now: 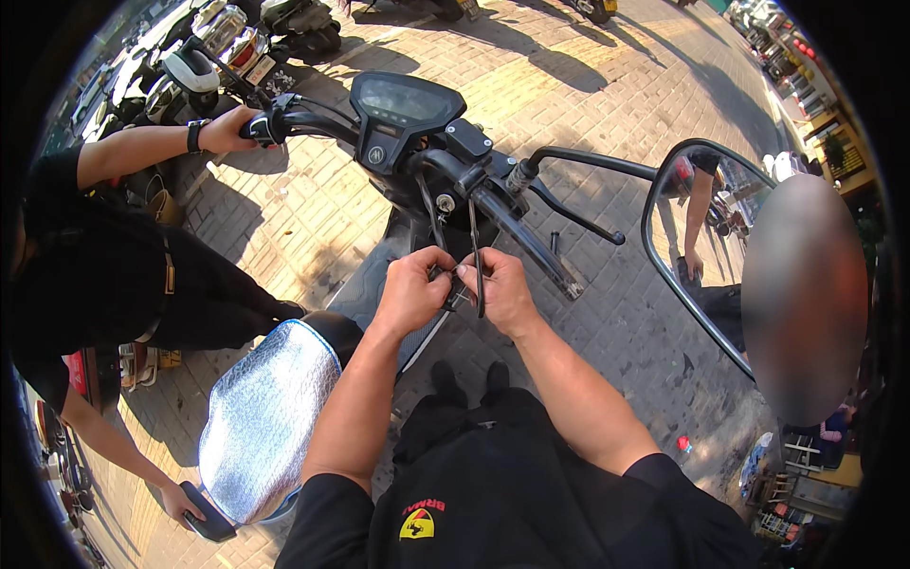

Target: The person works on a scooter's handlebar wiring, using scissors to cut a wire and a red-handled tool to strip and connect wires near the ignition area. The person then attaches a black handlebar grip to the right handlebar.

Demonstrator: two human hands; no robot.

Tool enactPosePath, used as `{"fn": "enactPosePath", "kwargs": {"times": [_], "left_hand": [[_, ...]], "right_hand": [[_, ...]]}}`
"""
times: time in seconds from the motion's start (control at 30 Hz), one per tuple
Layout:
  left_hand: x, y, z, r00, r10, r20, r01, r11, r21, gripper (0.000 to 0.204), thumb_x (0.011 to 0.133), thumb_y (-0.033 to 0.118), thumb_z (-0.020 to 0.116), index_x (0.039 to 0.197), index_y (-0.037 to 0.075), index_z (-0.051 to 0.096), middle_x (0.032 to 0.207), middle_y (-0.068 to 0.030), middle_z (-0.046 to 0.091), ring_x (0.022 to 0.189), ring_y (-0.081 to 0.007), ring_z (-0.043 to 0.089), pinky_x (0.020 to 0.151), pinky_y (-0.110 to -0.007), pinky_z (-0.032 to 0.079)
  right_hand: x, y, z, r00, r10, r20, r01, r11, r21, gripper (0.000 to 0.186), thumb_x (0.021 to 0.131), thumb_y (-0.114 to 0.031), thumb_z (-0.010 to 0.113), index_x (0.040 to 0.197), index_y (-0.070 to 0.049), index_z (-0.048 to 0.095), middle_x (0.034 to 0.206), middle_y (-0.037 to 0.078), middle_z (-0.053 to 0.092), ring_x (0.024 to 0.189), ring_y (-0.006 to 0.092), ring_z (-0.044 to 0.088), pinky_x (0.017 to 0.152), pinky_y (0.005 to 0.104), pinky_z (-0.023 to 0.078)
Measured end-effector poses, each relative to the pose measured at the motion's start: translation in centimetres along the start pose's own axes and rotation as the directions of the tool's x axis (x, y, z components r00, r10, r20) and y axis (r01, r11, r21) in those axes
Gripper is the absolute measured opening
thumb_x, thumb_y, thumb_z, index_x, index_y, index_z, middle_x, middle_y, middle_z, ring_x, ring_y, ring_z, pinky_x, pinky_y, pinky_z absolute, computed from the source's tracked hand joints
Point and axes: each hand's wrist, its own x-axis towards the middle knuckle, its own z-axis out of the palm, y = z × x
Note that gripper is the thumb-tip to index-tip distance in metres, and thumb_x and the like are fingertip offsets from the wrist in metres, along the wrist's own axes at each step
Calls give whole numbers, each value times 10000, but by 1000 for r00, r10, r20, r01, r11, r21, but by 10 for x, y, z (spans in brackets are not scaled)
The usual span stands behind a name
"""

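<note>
Both my hands are together below the handlebar of a scooter, fingertips almost touching. My left hand [414,290] is closed in a pinch around a dark cable [439,228] that comes down from the handlebar. My right hand [500,292] pinches at the same spot, and a second black cable [474,228] runs down through its fingers, its lower end hanging past them. What lies between the fingertips is too small to make out. Above them, the right handlebar tube [531,245] is bare metal with no grip, and a black brake lever [578,216] stands out beside it.
Another person's hand [226,131] rests on the left grip; their other hand [177,503] holds a black part behind the silver-covered seat [270,422]. A dashboard [408,100] tops the handlebar. The mirror [711,247] reaches out right. Parked scooters [223,43] line the far left.
</note>
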Motion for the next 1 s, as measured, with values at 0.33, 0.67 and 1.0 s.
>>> {"fn": "enactPosePath", "kwargs": {"times": [0.33, 0.67, 1.0], "left_hand": [[-1, -4, 6, 998, -52, -40, 50, 998, -47, 177, 819, 70, 652, 969, -10, 701, 776, -136, 708, 676, -162, 658, 655, -309, 516], [-2, -1, 8, 997, -69, -35, 64, 990, -128, 134, 843, 21, 626, 956, -35, 674, 738, -17, 643, 683, -63, 552, 602, -246, 444], [2, -8, 11, 996, -72, -57, 64, 990, -125, 167, 789, 64, 636, 912, -29, 702, 768, -126, 713, 694, -145, 662, 669, -299, 520]], "right_hand": [[-49, 0, -40, 981, -132, 141, 183, 874, -450, 221, 876, -207, 730, 842, -13, 629, 700, -12, 507, 667, 71, 465, 601, 262, 387], [-45, -20, -29, 953, -195, 233, 302, 680, -668, 315, 778, -260, 802, 747, -16, 605, 735, 153, 594, 716, 364, 590, 641, 438, 470], [-38, -17, -22, 940, -253, 228, 340, 660, -670, 305, 786, -248, 790, 738, -10, 606, 693, 155, 588, 679, 352, 579, 619, 441, 457]]}}
